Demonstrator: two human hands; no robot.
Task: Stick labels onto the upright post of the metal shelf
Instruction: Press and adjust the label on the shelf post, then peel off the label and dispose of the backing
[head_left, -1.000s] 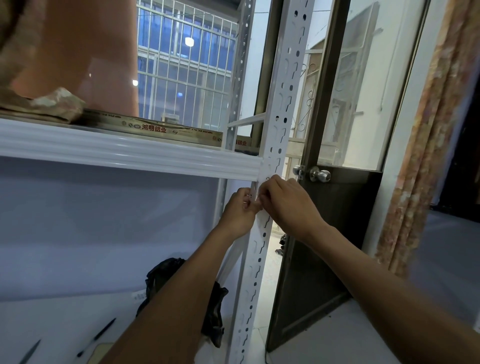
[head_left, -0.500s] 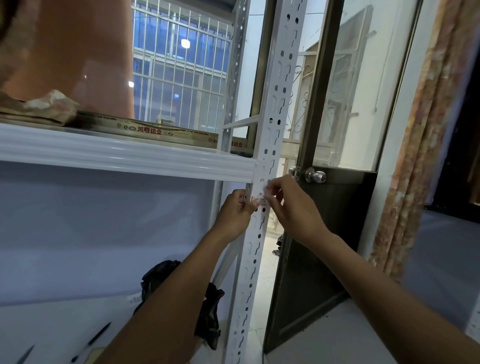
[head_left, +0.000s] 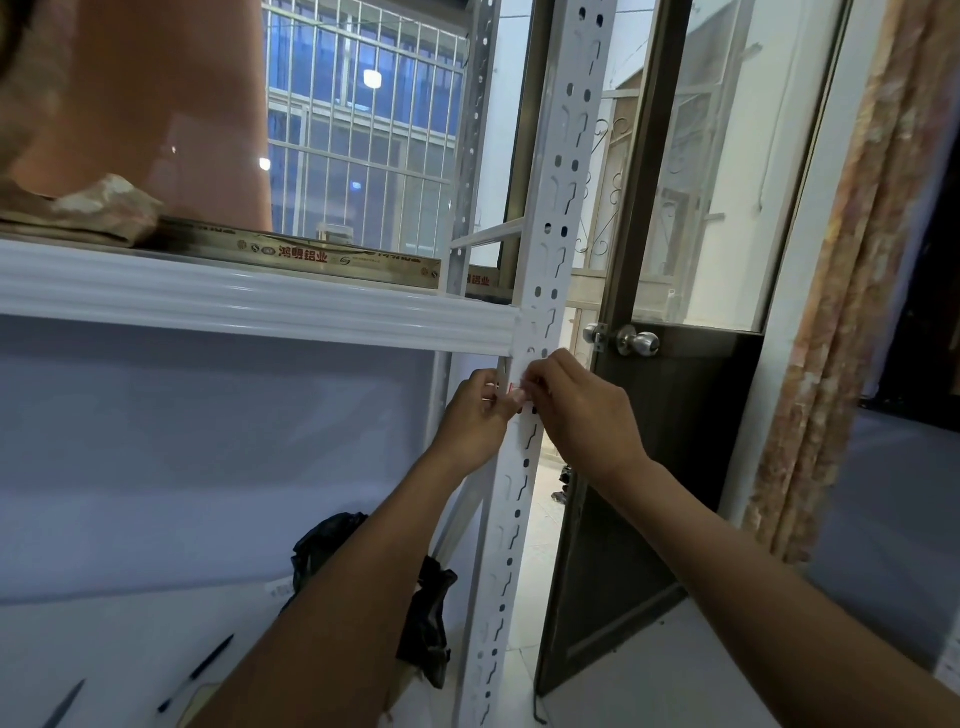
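Hands barely shifted: left hand (head_left: 475, 415) and right hand (head_left: 582, 410) both pinch 1 label (head_left: 516, 387) against the post (head_left: 519, 493). I'd align it straight, then rub outward.

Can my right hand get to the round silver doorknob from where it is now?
Probably yes: the right hand sits just below-left of the round silver doorknob, with nothing between them.

Dim, bluish interior; daylight through window (head_left: 363, 156); edges bowed
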